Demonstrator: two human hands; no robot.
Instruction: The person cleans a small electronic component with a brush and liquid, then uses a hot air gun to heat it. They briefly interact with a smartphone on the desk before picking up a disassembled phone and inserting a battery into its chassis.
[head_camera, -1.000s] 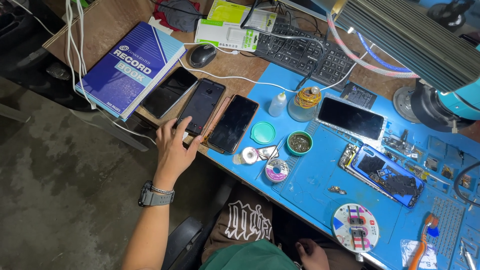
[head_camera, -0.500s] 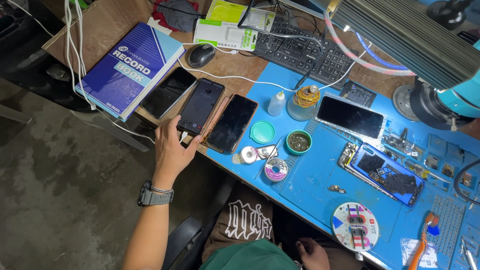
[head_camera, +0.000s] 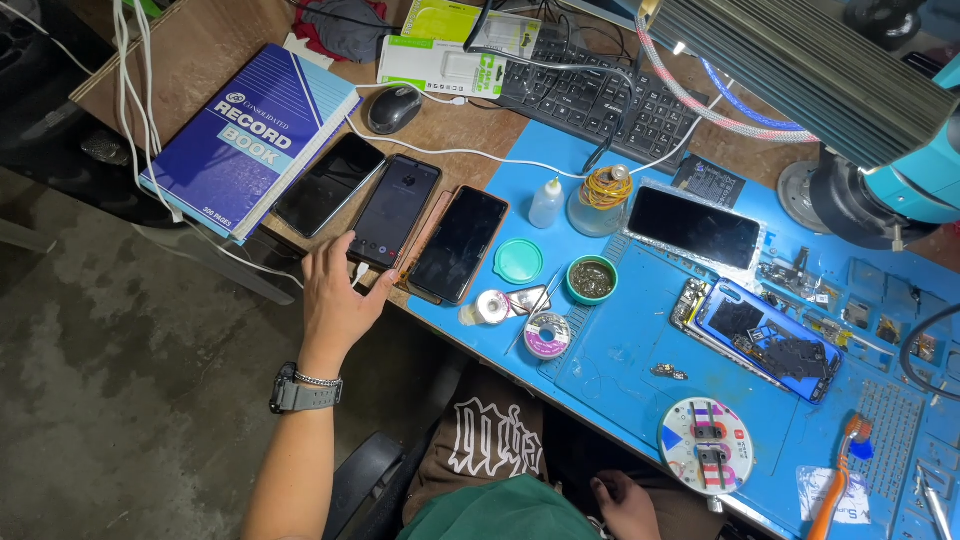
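My left hand (head_camera: 340, 300), with a grey watch on its wrist, rests at the table's front edge against the bottom end of the middle phone (head_camera: 395, 210). Thumb and fingers pinch a white cable plug (head_camera: 358, 272) at that end. The phone lies flat with a dim lit screen, between a black phone (head_camera: 328, 185) on its left and a dark phone in a brown case (head_camera: 458, 243) on its right. My right hand (head_camera: 622, 500) lies low in my lap under the table edge, partly hidden, holding nothing.
A blue record book (head_camera: 250, 135), mouse (head_camera: 393, 108) and keyboard (head_camera: 600, 95) lie behind the phones. On the blue mat (head_camera: 620, 350) are a teal lid (head_camera: 518, 261), solder spools (head_camera: 546, 334), a small green bowl (head_camera: 591, 279), a black phone (head_camera: 695, 227), an opened phone (head_camera: 765, 338) and an orange brush (head_camera: 838, 480).
The middle phone, held tilted up in my left hand before, now lies flat on the table. My left hand has slid down to its bottom edge at the white plug.
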